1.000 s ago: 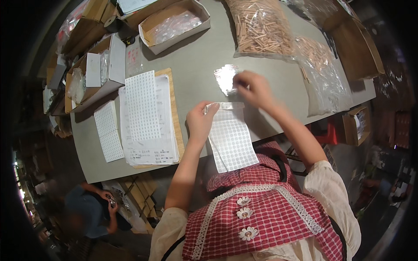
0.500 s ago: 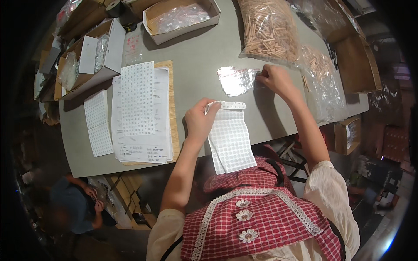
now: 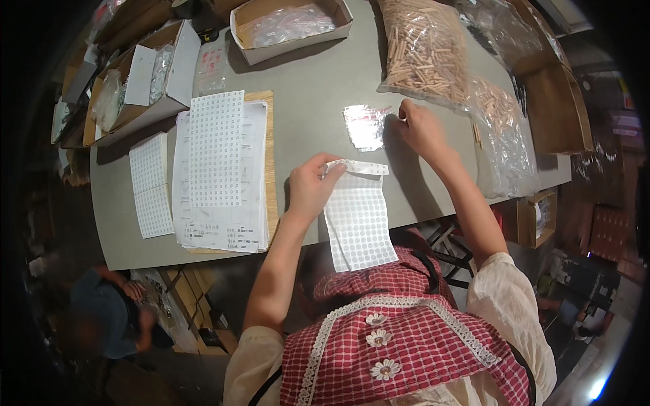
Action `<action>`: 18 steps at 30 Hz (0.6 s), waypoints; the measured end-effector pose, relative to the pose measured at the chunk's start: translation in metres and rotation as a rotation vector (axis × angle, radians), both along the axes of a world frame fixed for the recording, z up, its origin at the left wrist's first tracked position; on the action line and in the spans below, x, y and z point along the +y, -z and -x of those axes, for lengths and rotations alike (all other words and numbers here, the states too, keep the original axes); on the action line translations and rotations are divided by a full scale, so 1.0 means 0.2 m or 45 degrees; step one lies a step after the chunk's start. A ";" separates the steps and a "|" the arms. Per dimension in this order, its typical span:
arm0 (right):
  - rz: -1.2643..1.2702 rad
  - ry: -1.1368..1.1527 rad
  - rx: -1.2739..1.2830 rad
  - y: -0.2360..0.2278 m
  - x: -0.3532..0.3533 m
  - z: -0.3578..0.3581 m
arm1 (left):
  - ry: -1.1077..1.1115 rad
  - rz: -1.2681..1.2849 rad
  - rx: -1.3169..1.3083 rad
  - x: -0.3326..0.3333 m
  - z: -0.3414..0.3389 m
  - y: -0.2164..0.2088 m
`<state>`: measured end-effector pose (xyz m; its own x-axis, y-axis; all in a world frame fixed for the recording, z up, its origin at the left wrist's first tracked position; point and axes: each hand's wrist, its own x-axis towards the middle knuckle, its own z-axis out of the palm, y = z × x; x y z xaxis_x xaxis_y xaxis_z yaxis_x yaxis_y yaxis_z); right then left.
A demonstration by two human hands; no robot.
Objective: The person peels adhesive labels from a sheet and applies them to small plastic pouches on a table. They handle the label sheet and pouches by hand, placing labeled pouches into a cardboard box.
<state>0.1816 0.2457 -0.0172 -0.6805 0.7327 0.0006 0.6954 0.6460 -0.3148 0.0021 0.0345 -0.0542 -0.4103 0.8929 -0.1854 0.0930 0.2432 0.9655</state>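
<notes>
My left hand [image 3: 310, 188] pinches the folded top edge of a white sheet of round stickers [image 3: 361, 220], which hangs past the table's front edge over my apron. To its upper right, my right hand [image 3: 424, 133] is curled, thumb and fingertips together. Whether a small thing is between those fingertips cannot be made out. Just left of them a small shiny clear zip bag [image 3: 364, 128] lies flat on the table, glare hiding its details. Farther left, another sticker sheet [image 3: 217, 149] rests on a stack of printed papers [image 3: 220, 230] on a wooden board [image 3: 269, 169].
A large bag of wooden dowels [image 3: 426, 51] sits at the back, beside a second dowel bag [image 3: 504, 128]. Boxes of small plastic bags [image 3: 254, 54] stand at the back and left [image 3: 172, 74]. More sticker sheets [image 3: 150, 186] lie left. Another person [image 3: 108, 314] sits lower left.
The zip bag now lies flat and apart from my right fingertips, which were at its right edge before. My left hand still grips the sticker sheet. The whole view has shifted slightly.
</notes>
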 end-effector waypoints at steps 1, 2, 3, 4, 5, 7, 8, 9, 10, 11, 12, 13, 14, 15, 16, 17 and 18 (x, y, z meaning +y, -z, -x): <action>0.044 -0.041 0.023 -0.07 -0.03 0.01 | -0.006 0.018 -0.008 0.00 -0.01 -0.03; 0.088 -0.082 0.046 -0.14 -0.07 0.01 | -0.013 0.037 -0.015 0.00 -0.01 -0.06; 0.252 -0.070 0.162 -0.17 -0.15 0.03 | 0.005 0.045 0.008 0.00 -0.01 -0.08; 0.434 -0.144 0.257 -0.15 -0.20 0.04 | 0.019 0.059 0.029 0.00 -0.01 -0.10; 0.347 -0.338 0.342 -0.14 -0.25 0.06 | 0.034 0.071 0.050 0.01 0.00 -0.11; 0.284 -0.543 0.400 -0.13 -0.35 0.10 | 0.057 0.078 0.036 0.00 0.01 -0.09; 0.308 -0.557 0.371 -0.14 -0.39 0.13 | 0.068 0.079 0.028 0.00 0.01 -0.08; 0.174 -0.596 0.358 -0.15 -0.42 0.15 | 0.076 0.087 -0.019 -0.01 0.02 -0.08; 0.113 -0.590 0.317 -0.14 -0.43 0.15 | 0.085 0.094 -0.066 -0.01 0.03 -0.09; 0.053 -0.584 0.277 -0.12 -0.44 0.15 | 0.094 0.102 -0.113 -0.01 0.03 -0.09; -0.010 -0.577 0.231 -0.12 -0.44 0.15 | 0.105 0.086 -0.174 -0.01 0.04 -0.07; -0.063 -0.610 0.227 -0.12 -0.45 0.15 | 0.116 0.071 -0.235 -0.01 0.05 -0.04; -0.115 -0.642 0.224 -0.13 -0.46 0.15 | 0.127 0.057 -0.296 -0.01 0.06 -0.02; -0.169 -0.671 0.212 -0.14 -0.46 0.14 | 0.144 0.064 -0.364 -0.01 0.08 -0.02; -0.178 -0.695 0.169 -0.15 -0.47 0.13 | 0.161 0.072 -0.431 0.00 0.09 -0.03; -0.187 -0.720 0.125 -0.15 -0.48 0.12 | 0.177 0.081 -0.499 0.02 0.10 -0.04; -0.193 -0.748 0.087 -0.15 -0.48 0.12 | 0.187 0.101 -0.516 0.02 0.11 -0.05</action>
